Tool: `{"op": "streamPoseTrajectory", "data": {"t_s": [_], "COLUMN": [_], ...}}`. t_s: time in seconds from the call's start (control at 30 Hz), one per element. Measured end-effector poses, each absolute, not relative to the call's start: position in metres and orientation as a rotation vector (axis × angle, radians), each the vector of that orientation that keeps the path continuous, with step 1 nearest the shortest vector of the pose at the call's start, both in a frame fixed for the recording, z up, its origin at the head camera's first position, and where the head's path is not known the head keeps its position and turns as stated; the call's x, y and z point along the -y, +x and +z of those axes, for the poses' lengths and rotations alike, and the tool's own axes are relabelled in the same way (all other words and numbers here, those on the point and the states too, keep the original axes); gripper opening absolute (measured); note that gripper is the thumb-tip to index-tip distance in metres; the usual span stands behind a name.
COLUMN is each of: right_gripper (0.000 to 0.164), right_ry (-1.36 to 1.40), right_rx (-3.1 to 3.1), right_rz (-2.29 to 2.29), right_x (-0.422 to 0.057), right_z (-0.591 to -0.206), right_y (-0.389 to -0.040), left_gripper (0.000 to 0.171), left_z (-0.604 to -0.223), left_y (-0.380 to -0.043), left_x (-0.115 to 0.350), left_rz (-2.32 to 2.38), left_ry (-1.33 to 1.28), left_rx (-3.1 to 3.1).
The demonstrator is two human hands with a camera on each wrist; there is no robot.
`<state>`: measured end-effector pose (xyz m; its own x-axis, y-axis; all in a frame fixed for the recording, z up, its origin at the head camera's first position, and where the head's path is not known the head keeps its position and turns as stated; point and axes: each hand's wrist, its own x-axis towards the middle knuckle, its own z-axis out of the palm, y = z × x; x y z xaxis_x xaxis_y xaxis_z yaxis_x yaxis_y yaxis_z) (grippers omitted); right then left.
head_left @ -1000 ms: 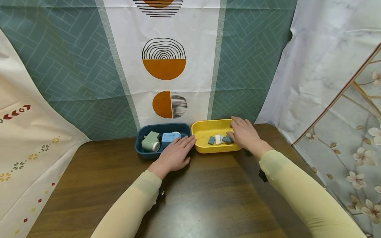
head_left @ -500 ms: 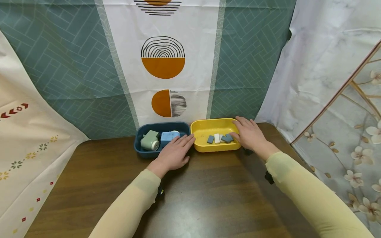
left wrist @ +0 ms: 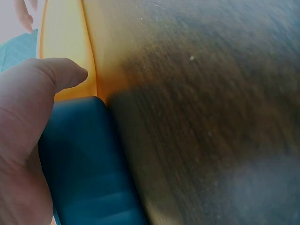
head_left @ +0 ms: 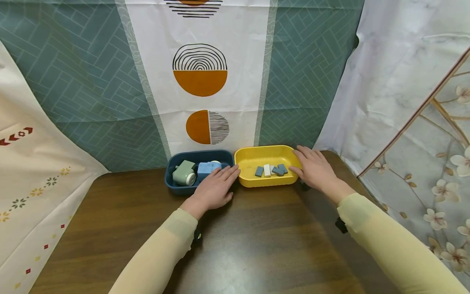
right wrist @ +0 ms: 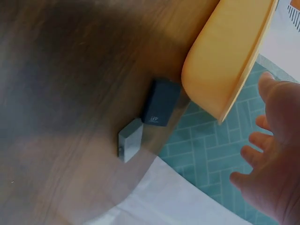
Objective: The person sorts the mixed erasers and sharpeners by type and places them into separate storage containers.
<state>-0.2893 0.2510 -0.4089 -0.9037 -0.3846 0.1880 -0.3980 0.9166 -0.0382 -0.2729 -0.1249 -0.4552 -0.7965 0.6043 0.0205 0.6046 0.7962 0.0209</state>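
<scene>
A navy blue bin [head_left: 169, 176] stands against the back curtain, holding a sage green container [head_left: 183, 173] and a light blue container [head_left: 207, 170]. My left hand [head_left: 213, 191] lies with straight fingers over the bin's right end, thumb apart. A yellow bin [head_left: 262, 182] adjoins it on the right. Inside lie a white block [head_left: 267, 170], a blue-grey block [head_left: 259, 171] and several more small blocks. My right hand [head_left: 316, 169] hovers at the yellow bin's right end, fingers spread and gripping nothing. In the right wrist view it is apart from the yellow wall [right wrist: 225, 51].
Beside the yellow bin's right end, a dark box [right wrist: 161, 102] and a small grey block [right wrist: 131, 139] sit on the wooden table [head_left: 253, 241]. A green and white curtain [head_left: 308, 73] hangs behind, a floral cloth [head_left: 418, 163] on the right.
My right hand has drawn back to the right, from over the yellow bin to its right end, uncovering more of the blocks. My left hand has stayed in place.
</scene>
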Motion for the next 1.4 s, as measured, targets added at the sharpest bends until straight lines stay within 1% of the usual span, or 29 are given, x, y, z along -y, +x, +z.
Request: {"op": "streamPoseTrajectory", "data": {"t_s": [0.57,1.03,1.4], "right_gripper": [0.071,0.068,0.070], "right_ry": [0.530,0.552,0.512], "right_rx": [2.898,2.794,2.843], "right_rz": [0.132,0.152,0.132], "right_x": [-0.272,-0.292,-0.304], "right_z": [-0.409,-0.417,-0.426], "right_y": [-0.274,-0.264,-0.256], "left_gripper": [0.082,0.082,0.081], "left_z": [-0.456,-0.455,-0.457], "left_y": [-0.273,-0.273,-0.274], "left_x": [0.125,0.125,0.125], "left_rz": [-0.052,-0.078,-0.070], "left_ry": [-1.004,-1.002,-1.005], "left_rx": [2.955,2.958,2.949]}}
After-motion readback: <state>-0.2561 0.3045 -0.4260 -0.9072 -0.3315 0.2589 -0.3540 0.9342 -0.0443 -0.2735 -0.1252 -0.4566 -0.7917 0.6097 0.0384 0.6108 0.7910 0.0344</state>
